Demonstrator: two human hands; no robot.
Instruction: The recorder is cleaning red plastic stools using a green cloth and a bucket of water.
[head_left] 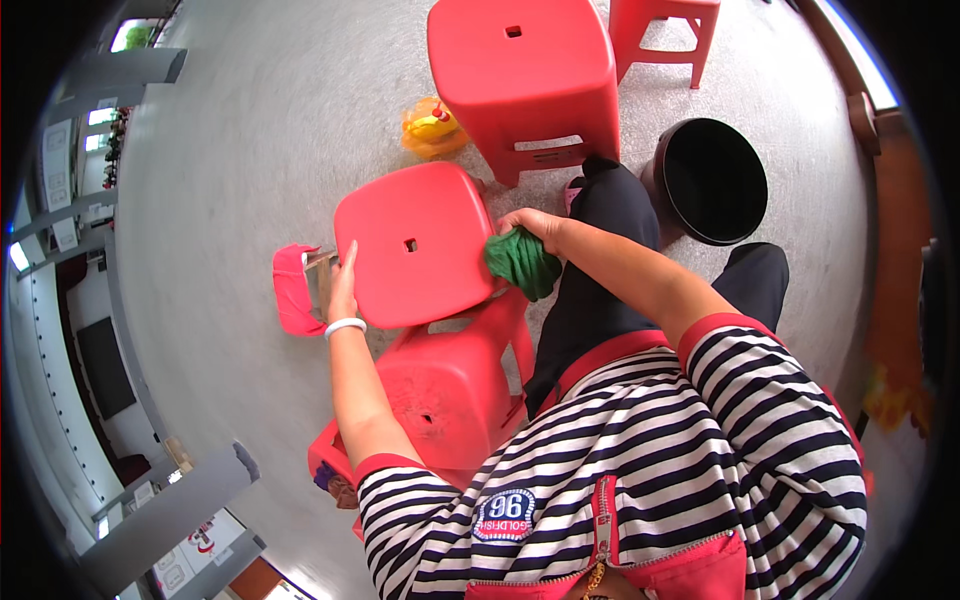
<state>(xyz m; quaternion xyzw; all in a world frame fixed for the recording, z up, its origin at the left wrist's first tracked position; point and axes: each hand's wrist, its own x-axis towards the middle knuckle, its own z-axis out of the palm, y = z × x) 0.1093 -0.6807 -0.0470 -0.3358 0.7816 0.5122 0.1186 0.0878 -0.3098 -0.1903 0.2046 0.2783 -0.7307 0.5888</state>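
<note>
One red stool between left hand and right hand

Nearest the wearer, at six o'clock from that stool's seat, sits a scuffed red stool, its top marked with dark smudges. The seat overlaps it in this view; whether the two touch cannot be told.

The left hand is against the seat's rim between eight and nine o'clock, one digit lying along the edge; whether the other fingers curl underneath is hidden. At three o'clock the right hand's fingers are bunched around a green cloth, which appears to meet the rim.

The stool looks like moulded plastic: probably light and stiff, hard to break, but rather slick on its smooth top. The rim gives the surest hold, with the central slot a likely second grip. The cloth should be soft and limp, best gathered in the palm.

Just beyond the left hand, between eight and nine o'clock, is a pink object. At twelve o'clock a yellow bag rests on the floor; at one, a larger-looking red stool. Farther out are a black bin, between two and three, and a partly cropped red stool, between one and two.
</note>
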